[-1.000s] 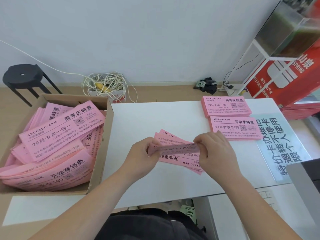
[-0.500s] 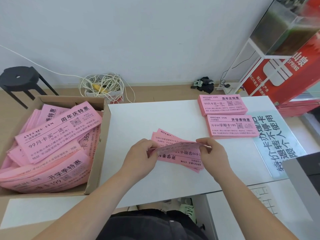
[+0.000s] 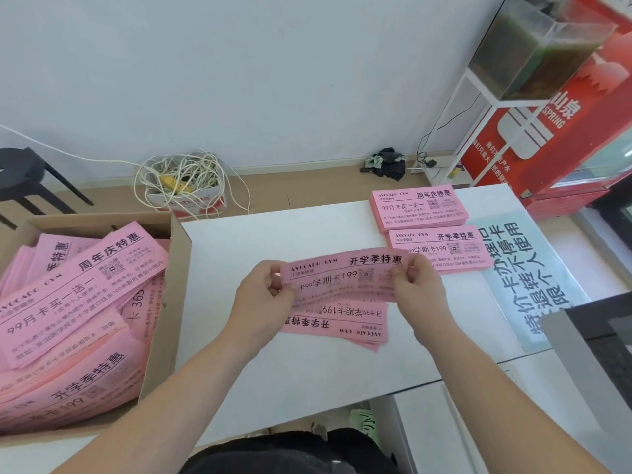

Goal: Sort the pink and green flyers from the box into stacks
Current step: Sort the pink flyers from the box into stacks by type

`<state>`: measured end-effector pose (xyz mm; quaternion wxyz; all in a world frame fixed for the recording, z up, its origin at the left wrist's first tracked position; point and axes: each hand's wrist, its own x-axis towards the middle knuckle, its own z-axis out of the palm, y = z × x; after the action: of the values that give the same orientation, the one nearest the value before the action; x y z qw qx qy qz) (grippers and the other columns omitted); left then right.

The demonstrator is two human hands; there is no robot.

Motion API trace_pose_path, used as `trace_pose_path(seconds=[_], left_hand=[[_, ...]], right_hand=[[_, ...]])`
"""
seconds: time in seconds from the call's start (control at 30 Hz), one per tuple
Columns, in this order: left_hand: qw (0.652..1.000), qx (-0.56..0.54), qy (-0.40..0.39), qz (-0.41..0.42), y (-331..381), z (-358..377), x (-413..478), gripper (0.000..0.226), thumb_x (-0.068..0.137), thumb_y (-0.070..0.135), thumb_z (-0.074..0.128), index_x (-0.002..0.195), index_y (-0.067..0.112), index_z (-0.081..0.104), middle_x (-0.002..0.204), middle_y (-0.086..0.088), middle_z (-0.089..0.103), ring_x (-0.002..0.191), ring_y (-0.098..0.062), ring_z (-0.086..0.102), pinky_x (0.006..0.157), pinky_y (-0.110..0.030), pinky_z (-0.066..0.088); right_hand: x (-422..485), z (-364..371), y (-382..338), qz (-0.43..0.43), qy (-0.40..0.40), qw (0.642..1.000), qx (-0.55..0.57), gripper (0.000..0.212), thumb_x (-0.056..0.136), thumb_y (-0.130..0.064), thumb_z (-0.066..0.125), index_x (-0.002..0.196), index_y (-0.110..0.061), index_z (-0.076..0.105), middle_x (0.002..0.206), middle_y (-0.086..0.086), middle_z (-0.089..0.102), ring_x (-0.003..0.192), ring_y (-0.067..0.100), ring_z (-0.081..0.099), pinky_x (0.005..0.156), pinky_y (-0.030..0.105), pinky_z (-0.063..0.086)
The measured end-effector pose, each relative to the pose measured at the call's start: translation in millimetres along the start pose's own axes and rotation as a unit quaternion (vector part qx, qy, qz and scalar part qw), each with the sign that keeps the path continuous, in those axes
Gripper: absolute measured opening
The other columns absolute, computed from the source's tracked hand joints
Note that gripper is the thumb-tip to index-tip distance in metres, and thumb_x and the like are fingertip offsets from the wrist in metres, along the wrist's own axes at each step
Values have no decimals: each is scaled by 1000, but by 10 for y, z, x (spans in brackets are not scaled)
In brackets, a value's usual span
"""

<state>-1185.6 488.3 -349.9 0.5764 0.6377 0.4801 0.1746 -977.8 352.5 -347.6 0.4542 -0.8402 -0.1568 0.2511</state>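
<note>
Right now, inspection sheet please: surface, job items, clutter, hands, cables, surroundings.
Surface: white table, with the cardboard box beside its left edge.
Job's things: box holds pink flyers; held flyer is lifted above a loose pile; far stack and near stack sit at the table's right rear; no green flyers seen.
Clutter: printed sign lies on the table's right.
Grippers: left hand pinches the held flyer's left end, right hand its right end.
Cables: white cord tangled on the floor; black cable by the white rack.
Surroundings: black stool, red cabinet, dark cloth on the floor.
</note>
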Motion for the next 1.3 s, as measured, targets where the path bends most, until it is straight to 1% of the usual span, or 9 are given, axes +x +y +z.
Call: trace_pose_path(seconds=[0.2,0.3,0.53,0.7,0.77,0.83,0.93,1.1,1.3], left_hand=[[996,0,-64,-64,316,464,373,17,91,7,59,97,19,70,89,-6,76,65,-14,67,54,-24,50],[991,62,-108,-39,471,800,639,11,86,20,63,90,28,70,83,4,75,75,-16,68,70,-33,52],[989,1,-126,-72,623,1561,1085,18,94,11,68,108,17,60,97,-13,73,81,-23,73,54,-23,52],[993,31,-110,-44,534,1908,1198,27,88,13,76,103,21,56,92,-9,71,78,-20,73,75,-42,62],[995,54,-86,-21,526,1944,1213,24,88,19,77,102,20,57,89,2,68,77,-12,67,75,-31,58],[994,82,-73,1,531,1912,1190,20,90,21,74,101,20,58,92,8,64,77,-7,63,70,-20,51],[979,162,-119,21,461,1848,1089,22,88,28,73,103,25,57,104,12,60,92,-6,63,78,-27,53],[944,255,-178,114,372,2010,934,54,84,38,75,131,23,52,131,9,53,118,-11,53,98,-26,44],[912,350,-147,157,370,2146,913,42,89,41,66,124,24,50,121,7,60,107,-19,55,90,-38,51]], right_hand=[[464,-444,-43,15,26,997,-65,14,105,-15,47,109,-23,58,93,-2,68,86,19,65,63,33,51],[799,-704,20,40,46,993,-103,22,103,-13,47,115,-20,63,93,-1,67,79,18,60,60,30,45],[1392,-1115,154,73,109,983,-128,46,95,-3,47,135,-21,58,93,-7,63,78,12,60,58,29,45],[1603,-1174,296,69,131,975,-168,38,99,-8,45,133,-20,57,90,-11,63,78,9,58,61,31,45],[1633,-1189,354,67,138,970,-187,42,101,-11,46,142,-20,52,103,-5,67,86,15,62,68,35,48],[1660,-1210,432,61,143,964,-217,52,101,-17,50,152,-21,42,134,6,60,117,28,58,89,44,51],[1634,-1229,477,57,78,961,-260,72,93,-29,65,157,-24,32,156,13,37,146,35,32,115,52,33],[1569,-1304,458,116,-130,916,-362,143,55,-64,92,160,-46,-3,169,6,-11,157,32,-6,126,55,8],[1653,-1282,490,61,-99,919,-376,126,65,-37,94,161,-41,13,154,4,31,145,29,30,114,49,37]])
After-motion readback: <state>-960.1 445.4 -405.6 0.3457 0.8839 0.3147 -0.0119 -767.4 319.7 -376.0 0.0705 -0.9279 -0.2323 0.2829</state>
